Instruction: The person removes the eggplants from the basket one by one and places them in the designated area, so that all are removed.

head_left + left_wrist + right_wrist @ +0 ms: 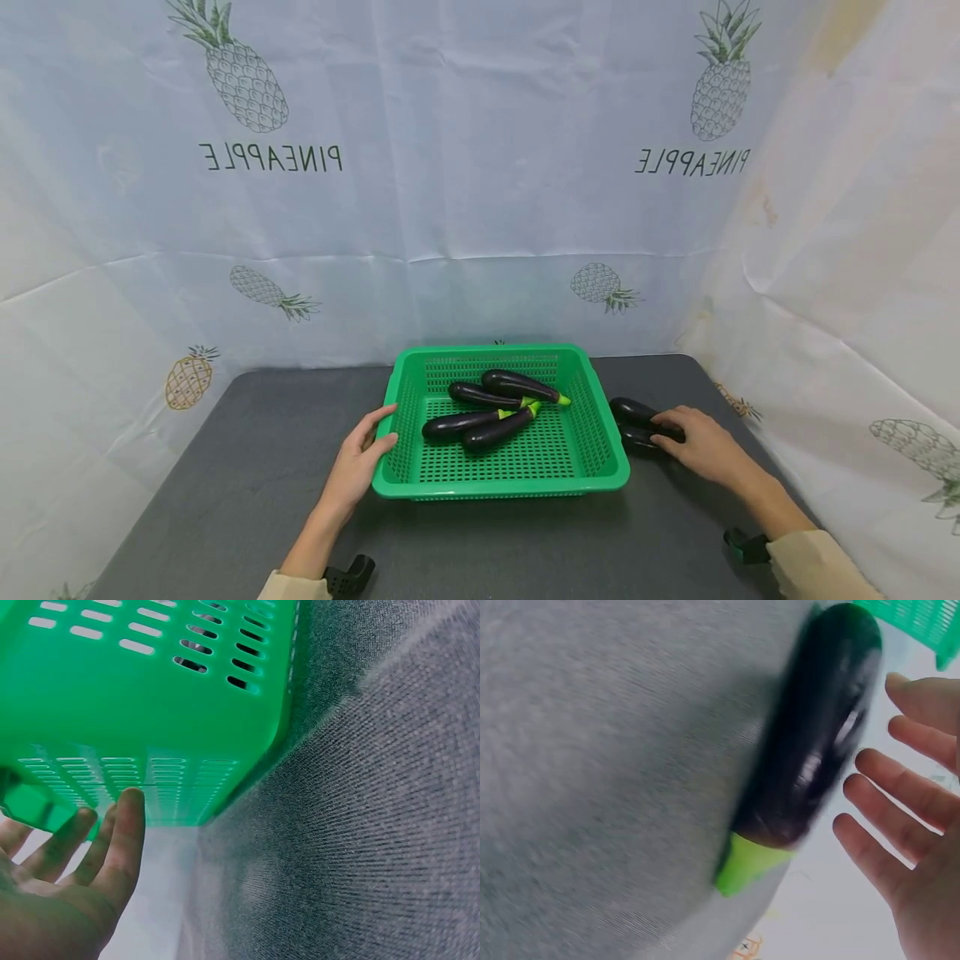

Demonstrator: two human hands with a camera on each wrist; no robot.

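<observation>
Four glossy dark purple eggplants with green stem ends lie in a green plastic basket with slotted walls. My left hand is at the basket's left rim, its thumb and a fingertip touching the edge. In the left wrist view, the fingers extend fairly straight beside the slotted wall. On the right, my right hand reaches over two more eggplants beside the basket and hides part of them. In the right wrist view, its fingers are spread alongside one eggplant, with a gap between.
A dark grey table top carries everything. Behind it and on both sides hangs a pale curtain printed with pineapples. A black wrist device sits on the left arm, and another on the right.
</observation>
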